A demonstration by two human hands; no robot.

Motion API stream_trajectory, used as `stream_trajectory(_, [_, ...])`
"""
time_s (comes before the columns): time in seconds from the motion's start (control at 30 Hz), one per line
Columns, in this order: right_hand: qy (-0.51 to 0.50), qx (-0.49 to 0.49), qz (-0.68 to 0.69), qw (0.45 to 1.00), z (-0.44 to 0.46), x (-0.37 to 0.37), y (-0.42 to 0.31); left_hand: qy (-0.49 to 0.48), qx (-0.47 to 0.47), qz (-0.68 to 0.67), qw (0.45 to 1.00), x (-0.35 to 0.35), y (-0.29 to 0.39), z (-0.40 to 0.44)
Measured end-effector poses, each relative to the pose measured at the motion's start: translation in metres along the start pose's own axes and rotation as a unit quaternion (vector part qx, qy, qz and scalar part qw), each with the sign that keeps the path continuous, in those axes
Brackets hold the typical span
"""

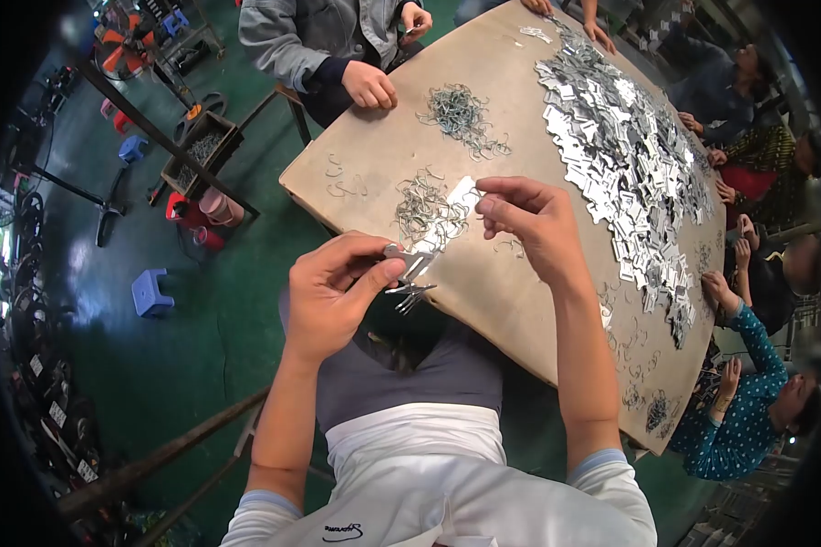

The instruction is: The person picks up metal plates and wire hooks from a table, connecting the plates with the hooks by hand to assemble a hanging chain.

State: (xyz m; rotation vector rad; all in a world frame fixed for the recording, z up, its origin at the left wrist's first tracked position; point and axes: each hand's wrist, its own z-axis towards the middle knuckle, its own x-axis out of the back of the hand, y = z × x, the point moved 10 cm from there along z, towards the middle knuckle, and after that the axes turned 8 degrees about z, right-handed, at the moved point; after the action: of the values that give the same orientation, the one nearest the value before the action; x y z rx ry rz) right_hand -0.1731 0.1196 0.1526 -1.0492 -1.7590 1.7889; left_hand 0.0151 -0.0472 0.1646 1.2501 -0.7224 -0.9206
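Note:
My left hand (345,287) is closed in a pinch on several flat metal pieces (416,266), held just off the table's near edge. Thin prongs stick out below them. My right hand (531,219) has its thumb and forefinger drawn together over the table; whatever sits between the fingertips is too small to make out. Beside those fingertips is a bright metal plate (463,193), and I cannot tell whether it is gripped or lying down. A loose pile of bent wire hooks (420,208) lies between my hands on the tabletop.
The tan table (511,301) carries a large heap of flat metal plates (625,164) and another pile of wire hooks (456,111). A person in a grey jacket (310,46) sits across; others line the right side. A blue stool (151,293) stands on the green floor.

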Motion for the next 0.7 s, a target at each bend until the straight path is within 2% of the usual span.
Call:
stream_trajectory(0.17, [-0.05,0.059,0.09,0.993,-0.033,-0.06,-0.031,-0.004,0.011,0.008,1.0,-0.002,-0.005,-0.002])
stream_trajectory(0.27, [-0.061,0.12,0.026,0.991,-0.043,-0.078,-0.036,0.007,-0.009,0.016,1.0,-0.004,0.002,-0.002])
stream_trajectory(0.4, [-0.043,0.132,0.009,0.99,-0.049,-0.086,-0.033,0.023,-0.059,0.098,0.993,-0.006,0.015,-0.003])
stream_trajectory(0.5, [-0.032,0.165,-0.012,0.986,-0.052,-0.087,-0.034,0.06,-0.096,0.15,0.982,-0.006,0.024,-0.006])
stream_trajectory(0.7, [0.005,0.261,-0.032,0.965,-0.063,-0.087,-0.037,0.065,-0.132,0.198,0.969,-0.011,0.034,-0.008])
